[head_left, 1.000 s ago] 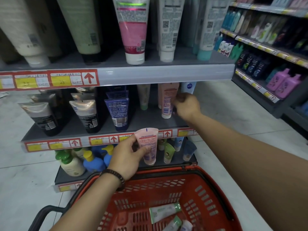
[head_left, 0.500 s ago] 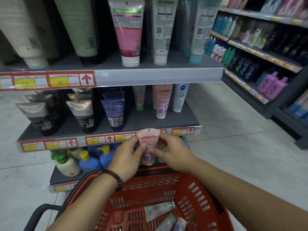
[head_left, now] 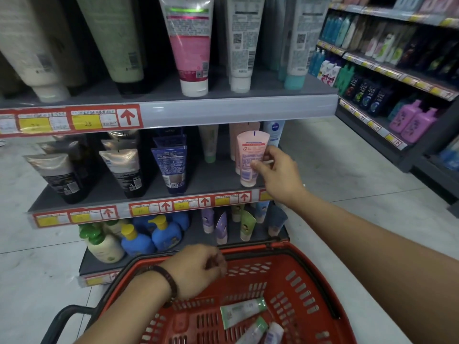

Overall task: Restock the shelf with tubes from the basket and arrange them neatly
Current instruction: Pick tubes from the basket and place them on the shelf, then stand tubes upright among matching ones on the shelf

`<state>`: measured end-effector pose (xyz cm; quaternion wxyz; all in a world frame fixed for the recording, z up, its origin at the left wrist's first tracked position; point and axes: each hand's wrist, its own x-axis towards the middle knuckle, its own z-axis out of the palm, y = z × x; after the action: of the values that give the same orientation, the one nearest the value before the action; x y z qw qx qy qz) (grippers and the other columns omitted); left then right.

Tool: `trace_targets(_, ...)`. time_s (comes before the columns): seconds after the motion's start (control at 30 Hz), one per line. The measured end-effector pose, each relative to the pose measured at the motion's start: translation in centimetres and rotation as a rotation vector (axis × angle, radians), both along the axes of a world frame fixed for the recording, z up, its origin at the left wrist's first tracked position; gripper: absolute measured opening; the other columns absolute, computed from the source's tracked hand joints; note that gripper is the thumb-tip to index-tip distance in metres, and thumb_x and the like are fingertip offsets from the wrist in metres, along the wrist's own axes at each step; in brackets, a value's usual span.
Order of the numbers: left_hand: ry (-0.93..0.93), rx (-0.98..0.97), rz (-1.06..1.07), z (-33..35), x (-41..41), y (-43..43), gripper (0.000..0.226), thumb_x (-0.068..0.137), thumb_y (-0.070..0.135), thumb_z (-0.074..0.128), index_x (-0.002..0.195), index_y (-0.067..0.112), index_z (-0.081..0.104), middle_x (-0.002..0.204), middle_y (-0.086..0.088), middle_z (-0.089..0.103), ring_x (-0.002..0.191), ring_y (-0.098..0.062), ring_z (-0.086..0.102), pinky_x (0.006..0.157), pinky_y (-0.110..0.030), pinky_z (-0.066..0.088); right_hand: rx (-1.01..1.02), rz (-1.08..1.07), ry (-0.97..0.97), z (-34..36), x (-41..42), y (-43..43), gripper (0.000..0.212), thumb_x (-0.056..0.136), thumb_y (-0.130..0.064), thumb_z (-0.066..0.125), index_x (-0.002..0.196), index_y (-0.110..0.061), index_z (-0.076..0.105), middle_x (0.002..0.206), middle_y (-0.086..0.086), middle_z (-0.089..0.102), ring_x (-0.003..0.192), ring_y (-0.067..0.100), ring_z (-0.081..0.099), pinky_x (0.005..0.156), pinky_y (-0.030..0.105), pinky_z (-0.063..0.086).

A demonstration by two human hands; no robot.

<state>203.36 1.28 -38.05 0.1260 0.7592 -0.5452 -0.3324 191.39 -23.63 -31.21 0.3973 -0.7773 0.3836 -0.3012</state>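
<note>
The right hand (head_left: 278, 175) holds a pink tube (head_left: 250, 157) upright on the middle shelf (head_left: 198, 181), in front of its match; the left hand (head_left: 198, 269), loosely curled and empty, hovers over the basket (head_left: 310, 274), where three tubes (head_left: 242, 312) remain

Price labels (head_left: 87, 121) blurred, unreadable; basket (head_left: 310, 276) cut off at bottom edge.

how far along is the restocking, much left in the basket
Done: the middle shelf already holds matching pink tubes behind the spot being filled. In hand: the right hand is standing a pink tube cap-down at the shelf front. The left hand hovers empty over the red basket. Left: at least three tubes, including a green-capped tube, lie in the basket.
</note>
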Motion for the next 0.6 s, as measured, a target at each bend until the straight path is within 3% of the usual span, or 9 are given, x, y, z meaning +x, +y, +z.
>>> trace_targets(0.17,-0.22,0.203,-0.148,0.0,-0.6,0.3,0.03,0.1,0.051,0.067,0.122,0.033,0.075,0.123,0.007,0.075,0.113,-0.017,0.071,0.1,-0.035,0.059,0.016,-0.008,0.012,0.0,0.8,-0.7,0.027,0.11,-0.019,0.068,0.136,-0.015,0.066,0.131,-0.002,0.073,0.116,0.013,0.068,0.098,0.033,0.057)
trace_targets(0.43,-0.179,0.156,-0.127,-0.7,-1.6,-0.1,0.03,0.103,0.049,0.066,0.127,0.032,0.073,0.114,0.009,0.071,0.108,-0.018,0.069,0.085,-0.026,0.049,0.048,-0.04,0.051,-0.5,1.4,-0.4,0.028,0.112,-0.018,0.064,0.14,-0.015,0.063,0.124,-0.007,0.066,0.114,0.012,0.064,0.099,0.033,0.055)
trace_targets(0.6,-0.218,0.182,-0.155,-1.1,-1.3,0.1,0.033,0.103,0.047,0.065,0.131,0.03,0.07,0.126,0.001,0.074,0.118,-0.025,0.07,0.093,-0.031,0.053,0.104,-0.069,0.038,-0.5,1.1,-0.2,0.037,0.11,-0.021,0.069,0.145,-0.015,0.06,0.136,0.001,0.073,0.117,0.014,0.067,0.105,0.039,0.058)
